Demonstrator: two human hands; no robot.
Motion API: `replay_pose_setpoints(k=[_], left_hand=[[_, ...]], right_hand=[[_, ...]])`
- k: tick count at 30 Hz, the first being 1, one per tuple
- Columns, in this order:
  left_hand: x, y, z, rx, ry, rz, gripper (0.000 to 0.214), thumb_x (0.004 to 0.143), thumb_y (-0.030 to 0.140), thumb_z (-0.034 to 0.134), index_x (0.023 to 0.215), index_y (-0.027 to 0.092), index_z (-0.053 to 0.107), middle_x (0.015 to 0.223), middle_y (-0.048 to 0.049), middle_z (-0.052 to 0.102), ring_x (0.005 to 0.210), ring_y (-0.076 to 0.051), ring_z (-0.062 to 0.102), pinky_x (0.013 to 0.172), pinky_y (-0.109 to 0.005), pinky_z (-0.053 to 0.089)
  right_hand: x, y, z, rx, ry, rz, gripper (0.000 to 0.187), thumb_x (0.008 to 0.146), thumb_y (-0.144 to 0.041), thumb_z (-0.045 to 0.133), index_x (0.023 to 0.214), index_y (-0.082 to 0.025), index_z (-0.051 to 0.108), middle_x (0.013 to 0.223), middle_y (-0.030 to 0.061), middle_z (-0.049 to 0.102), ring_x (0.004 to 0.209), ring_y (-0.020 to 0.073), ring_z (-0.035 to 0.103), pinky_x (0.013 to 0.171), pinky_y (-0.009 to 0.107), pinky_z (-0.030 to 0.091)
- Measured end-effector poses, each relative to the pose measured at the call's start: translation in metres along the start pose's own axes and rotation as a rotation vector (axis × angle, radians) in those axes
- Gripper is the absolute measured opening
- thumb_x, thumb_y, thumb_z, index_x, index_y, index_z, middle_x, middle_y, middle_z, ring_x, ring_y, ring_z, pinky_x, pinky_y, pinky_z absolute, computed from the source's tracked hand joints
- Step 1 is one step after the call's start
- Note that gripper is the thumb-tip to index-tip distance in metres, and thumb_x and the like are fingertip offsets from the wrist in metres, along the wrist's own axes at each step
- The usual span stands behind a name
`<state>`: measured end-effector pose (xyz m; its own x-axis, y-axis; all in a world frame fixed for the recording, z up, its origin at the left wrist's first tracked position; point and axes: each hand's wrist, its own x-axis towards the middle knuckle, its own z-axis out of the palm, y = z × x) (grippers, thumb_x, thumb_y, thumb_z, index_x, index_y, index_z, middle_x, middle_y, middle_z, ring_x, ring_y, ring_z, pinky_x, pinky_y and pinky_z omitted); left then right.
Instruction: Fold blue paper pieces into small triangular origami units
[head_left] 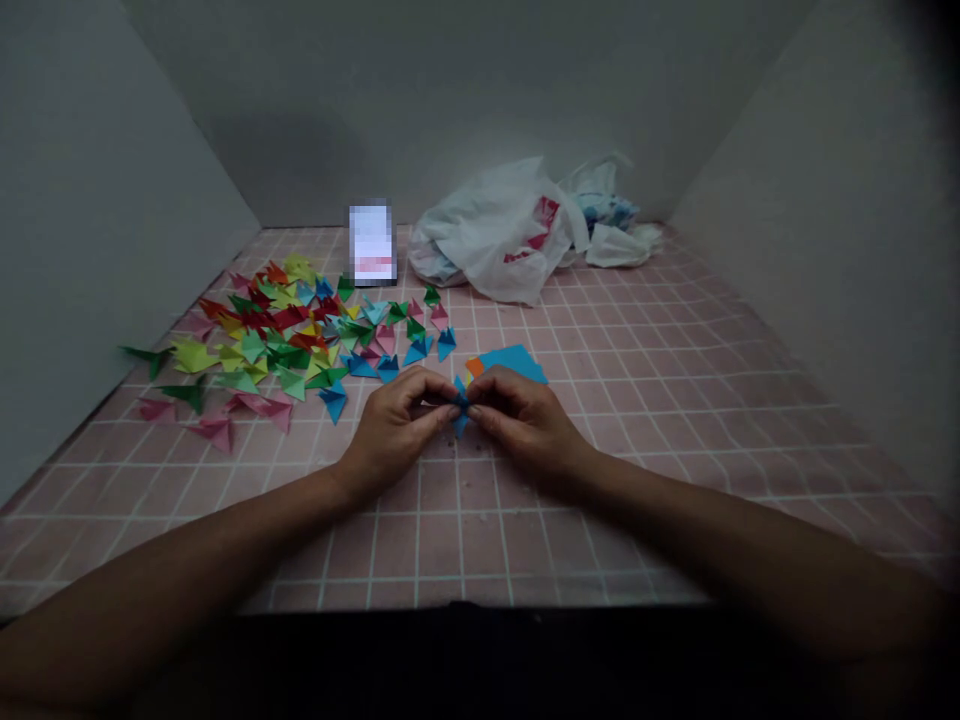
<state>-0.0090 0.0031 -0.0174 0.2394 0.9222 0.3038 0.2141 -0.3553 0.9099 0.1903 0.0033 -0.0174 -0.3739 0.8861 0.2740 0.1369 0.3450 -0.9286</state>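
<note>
Over the middle of the table, a small folded piece of blue origami paper (460,424) is pinched from both sides. My left hand (401,425) closes thumb and forefinger on its left side. On the opposite side my right hand (525,420) grips it the same way, and the fingertips almost meet. Fingers hide much of the fold. Just behind the right hand lie flat sheets of blue paper (514,362), with an orange sheet (475,368) partly showing. To the left spreads a heap of folded paper cranes (289,355) in red, yellow, green, pink and blue.
A phone (373,243) with a lit, blurred screen stands behind the cranes. White plastic bags (502,235) lie crumpled along the back, with a smaller bundle (611,215) beside them. The table has a pink checked cloth (645,420), and pale walls enclose three sides.
</note>
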Motion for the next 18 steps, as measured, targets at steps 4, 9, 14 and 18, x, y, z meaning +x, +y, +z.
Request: replay_pose_setpoints(k=[4,9,14,18], left_hand=[[0.0007,0.0021,-0.001,0.001,-0.003,0.009,0.005,0.081,0.016,0.073,0.085,0.019,0.072,0.086,-0.002,0.069,0.082,-0.015,0.067,0.077,-0.028,0.056],[0.0011,0.0015,-0.0007,-0.025,0.011,0.012,0.004,0.082,0.016,0.073,0.085,0.019,0.073,0.086,-0.0025,0.07,0.082,-0.015,0.066,0.078,-0.029,0.055],[0.0019,-0.0015,-0.0007,-0.028,0.011,0.051,0.003,0.081,0.018,0.074,0.082,0.019,0.072,0.083,-0.0022,0.07,0.081,-0.016,0.065,0.077,-0.03,0.053],[0.0024,-0.0005,-0.0016,-0.027,-0.009,0.044,0.003,0.081,0.018,0.074,0.081,0.02,0.072,0.082,-0.0021,0.07,0.081,-0.016,0.064,0.078,-0.031,0.052]], right_hand=[[-0.0006,-0.0018,-0.0004,0.006,-0.01,0.018,0.007,0.095,-0.019,0.055,0.09,-0.02,0.061,0.08,-0.0009,0.057,0.069,0.0128,0.053,0.065,0.028,0.042],[-0.0006,-0.0004,0.0003,0.075,-0.024,0.083,0.002,0.091,-0.02,0.06,0.092,-0.02,0.061,0.074,-0.0024,0.056,0.065,0.0121,0.052,0.061,0.027,0.042],[-0.0015,0.0012,0.0012,0.136,-0.045,0.14,0.006,0.093,-0.026,0.061,0.091,-0.02,0.06,0.072,-0.0028,0.059,0.061,0.0113,0.056,0.059,0.027,0.046],[-0.0009,0.002,0.0015,0.218,-0.061,0.188,0.013,0.095,-0.031,0.059,0.092,-0.019,0.061,0.068,-0.0029,0.062,0.059,0.0118,0.06,0.059,0.027,0.049]])
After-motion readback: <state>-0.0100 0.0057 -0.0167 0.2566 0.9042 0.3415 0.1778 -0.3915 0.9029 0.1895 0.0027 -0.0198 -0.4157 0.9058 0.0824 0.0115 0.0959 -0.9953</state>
